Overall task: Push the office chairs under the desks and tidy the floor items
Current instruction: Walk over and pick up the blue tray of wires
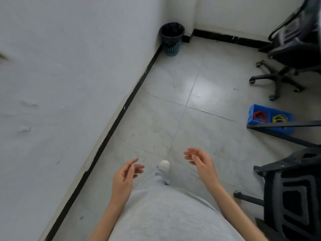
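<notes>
Standing on the tiled floor, you hold both hands empty with fingers spread: left hand, right hand, neither touching anything. The near chair sits just to your right; the far chair stands well apart by the back wall. A blue tray of bands lies on the floor beside a dark desk frame. A bin occupies the corner. Recommendation: grip the near chair's backrest with both hands and roll it straight in, keeping the casters off the tray.

Soft even daylight, cool grey cast, pale glare patch on the floor tiles toward 1 o'clock, faint shadows, slight overall blur, wide-angle bending of the skirting toward 9 o'clock
</notes>
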### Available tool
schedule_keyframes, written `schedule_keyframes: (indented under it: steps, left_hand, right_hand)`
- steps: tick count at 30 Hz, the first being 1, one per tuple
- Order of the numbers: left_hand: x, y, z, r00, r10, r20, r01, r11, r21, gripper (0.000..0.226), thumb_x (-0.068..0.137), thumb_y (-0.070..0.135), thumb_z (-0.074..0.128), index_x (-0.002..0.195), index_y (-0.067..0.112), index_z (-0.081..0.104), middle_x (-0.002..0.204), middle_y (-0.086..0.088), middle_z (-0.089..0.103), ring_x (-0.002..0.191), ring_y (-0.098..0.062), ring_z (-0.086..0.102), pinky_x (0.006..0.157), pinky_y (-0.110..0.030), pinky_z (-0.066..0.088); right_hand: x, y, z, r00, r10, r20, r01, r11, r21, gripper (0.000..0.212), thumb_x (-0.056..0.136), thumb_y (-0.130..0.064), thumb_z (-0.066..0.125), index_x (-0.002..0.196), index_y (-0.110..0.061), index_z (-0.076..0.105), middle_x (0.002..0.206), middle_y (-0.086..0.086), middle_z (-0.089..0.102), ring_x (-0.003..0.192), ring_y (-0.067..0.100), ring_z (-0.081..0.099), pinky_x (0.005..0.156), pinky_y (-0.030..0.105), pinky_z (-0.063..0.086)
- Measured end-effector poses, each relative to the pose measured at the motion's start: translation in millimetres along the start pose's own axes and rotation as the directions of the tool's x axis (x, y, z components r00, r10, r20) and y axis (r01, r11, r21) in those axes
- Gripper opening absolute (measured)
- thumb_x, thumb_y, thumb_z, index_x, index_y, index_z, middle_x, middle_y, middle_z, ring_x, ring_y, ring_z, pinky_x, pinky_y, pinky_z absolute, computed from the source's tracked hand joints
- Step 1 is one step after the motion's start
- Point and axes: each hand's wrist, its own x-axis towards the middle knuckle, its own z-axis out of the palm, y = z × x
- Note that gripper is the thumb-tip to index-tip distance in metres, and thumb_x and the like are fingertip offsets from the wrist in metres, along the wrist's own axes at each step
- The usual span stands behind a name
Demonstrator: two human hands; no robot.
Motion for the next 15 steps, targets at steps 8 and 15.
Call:
schedule_keyframes:
  steps: [8,15]
  left_hand:
    - [212.1,121.0,90.2,0.894,0.125,0.431,-0.215,0.963,0.165,0.031,0.096,0.006,0.04,0.105,0.028,0.06,0.084,0.015,0.072,0.078,-0.009,0.067,0.072,-0.018,0.052]
    - [341.9,177.1,205.4,0.84,0.111,0.531,-0.227,0.961,0.157,0.03,0.096,0.004,0.039,0.104,0.024,0.06,0.082,0.014,0.072,0.077,-0.007,0.067,0.072,-0.019,0.052]
  right_hand:
    - [76.5,-32.1,-42.7,0.924,0.199,-0.325,-0.143,0.972,0.188,0.028,0.092,0.006,0.04,0.097,-0.012,0.062,0.092,0.008,0.069,0.075,0.006,0.066,0.068,0.015,0.051]
    - [222.0,-68.0,-100.3,0.856,0.225,-0.466,-0.089,0.951,0.295,0.03,0.093,0.006,0.04,0.096,-0.014,0.062,0.09,0.005,0.069,0.075,0.003,0.066,0.069,0.013,0.05]
